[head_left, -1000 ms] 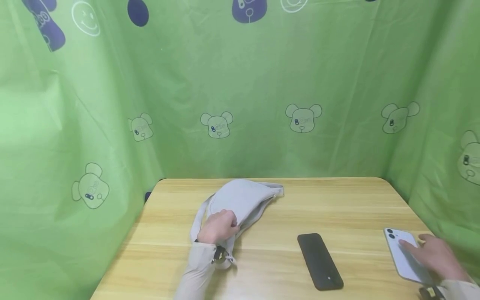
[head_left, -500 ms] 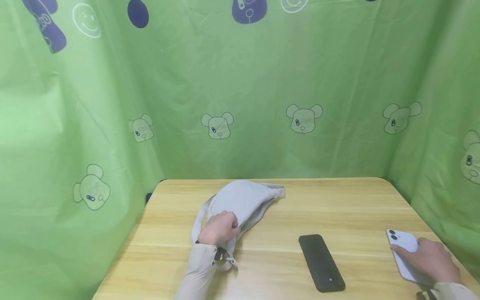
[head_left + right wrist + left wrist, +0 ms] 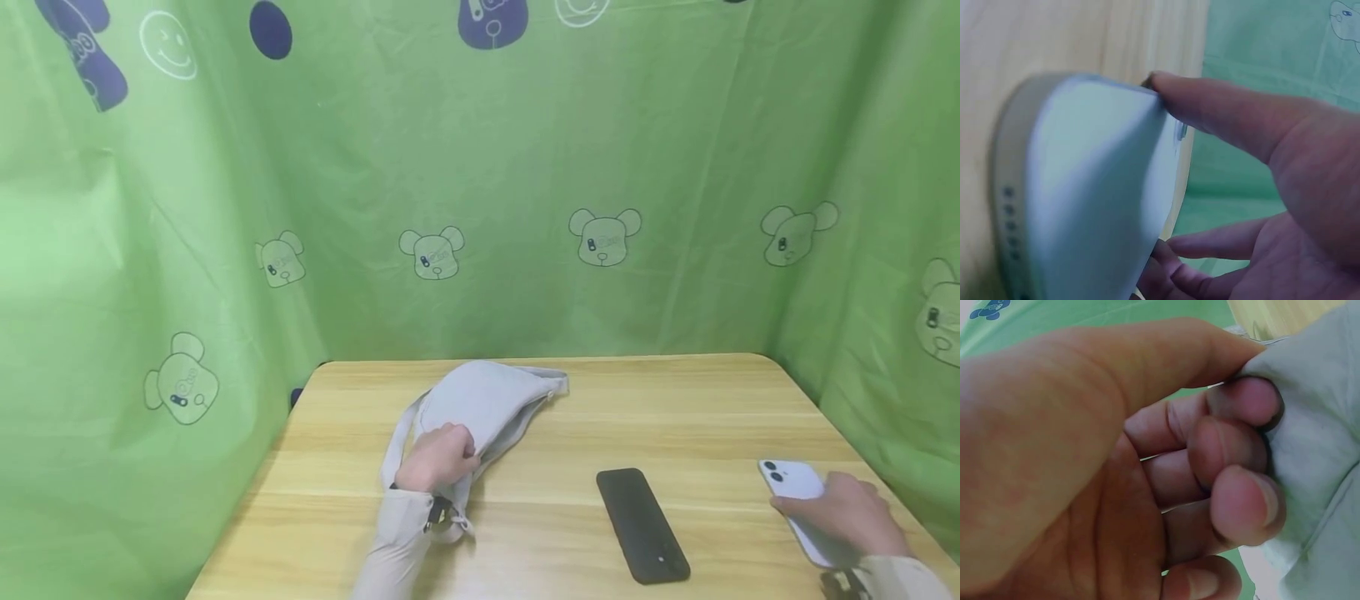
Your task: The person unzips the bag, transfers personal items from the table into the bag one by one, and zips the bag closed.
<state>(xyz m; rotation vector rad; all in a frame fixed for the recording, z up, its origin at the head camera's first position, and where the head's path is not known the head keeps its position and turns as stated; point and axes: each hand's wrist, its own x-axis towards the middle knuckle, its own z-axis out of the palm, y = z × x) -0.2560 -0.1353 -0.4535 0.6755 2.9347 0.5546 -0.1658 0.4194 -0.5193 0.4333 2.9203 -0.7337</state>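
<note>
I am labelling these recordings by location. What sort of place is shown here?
Probably a makeshift recording booth, not a lived-in room. A green cartoon-bear curtain encloses a small wooden table on three sides. On it are only a grey bag, a black phone and a white phone.

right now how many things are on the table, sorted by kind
phones: 2, a black phone lying flat and a white phone gripped by the right hand
bags: 1, a grey bag gripped by the left hand
total: 3 things on the table
</note>
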